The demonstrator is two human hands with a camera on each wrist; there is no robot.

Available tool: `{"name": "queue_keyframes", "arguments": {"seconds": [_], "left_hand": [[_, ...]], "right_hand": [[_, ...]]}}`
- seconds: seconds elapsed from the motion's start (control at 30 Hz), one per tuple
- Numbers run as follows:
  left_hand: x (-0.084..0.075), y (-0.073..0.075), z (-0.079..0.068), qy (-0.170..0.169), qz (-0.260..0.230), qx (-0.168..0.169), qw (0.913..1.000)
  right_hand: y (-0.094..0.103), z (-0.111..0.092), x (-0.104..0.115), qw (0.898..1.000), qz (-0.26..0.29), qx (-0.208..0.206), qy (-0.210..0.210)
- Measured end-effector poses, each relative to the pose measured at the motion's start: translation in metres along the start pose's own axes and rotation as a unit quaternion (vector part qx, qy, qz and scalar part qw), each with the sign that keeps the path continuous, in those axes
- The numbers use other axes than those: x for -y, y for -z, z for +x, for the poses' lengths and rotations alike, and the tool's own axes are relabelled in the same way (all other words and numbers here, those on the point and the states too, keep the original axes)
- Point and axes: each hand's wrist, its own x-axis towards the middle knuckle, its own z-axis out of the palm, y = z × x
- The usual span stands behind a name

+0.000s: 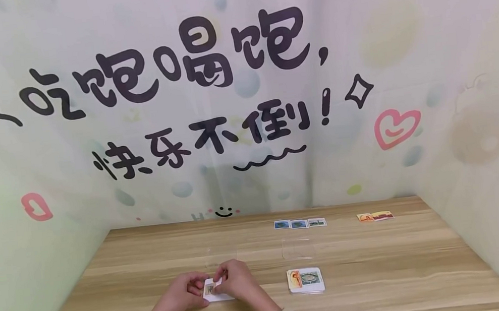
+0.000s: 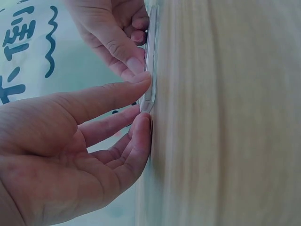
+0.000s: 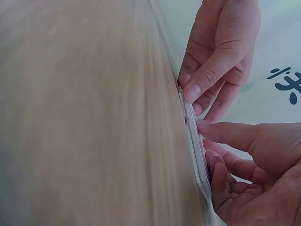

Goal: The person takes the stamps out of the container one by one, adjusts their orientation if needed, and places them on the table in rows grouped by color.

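A white card point(image 1: 218, 296) in a clear holder lies flat on the table in front of me. My left hand point(image 1: 184, 295) grips its left edge, thumb at the near corner and fingers at the far one. On the card's face is a small brownish stamp point(image 1: 209, 288). Over the card, my right hand point(image 1: 239, 282) has its thumb and fingertips brought together at the stamp, pinching it and covering part of the face. From the side, in the left wrist view, the holder point(image 2: 149, 66) shows as a thin clear edge between both hands.
To the right lies a white card stack point(image 1: 317, 286) bearing an orange stamp and a green one. Clear plastic pieces point(image 1: 298, 248) lie behind. Farther back are a row of blue and green stamps point(image 1: 299, 224) and two orange-red stamps point(image 1: 382, 216). A printed curtain point(image 1: 252, 185) borders the table.
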Motion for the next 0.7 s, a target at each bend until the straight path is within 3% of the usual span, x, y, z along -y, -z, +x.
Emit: {"name": "queue_keyframes", "arguments": {"seconds": [0.7], "left_hand": [[-0.0040,0.0004,-0.0011,-0.001,-0.005,0.002,1.0000]], "right_hand": [[-0.0013,0.0027,-0.0034,1.000,0.002,-0.010,0.000]]}}
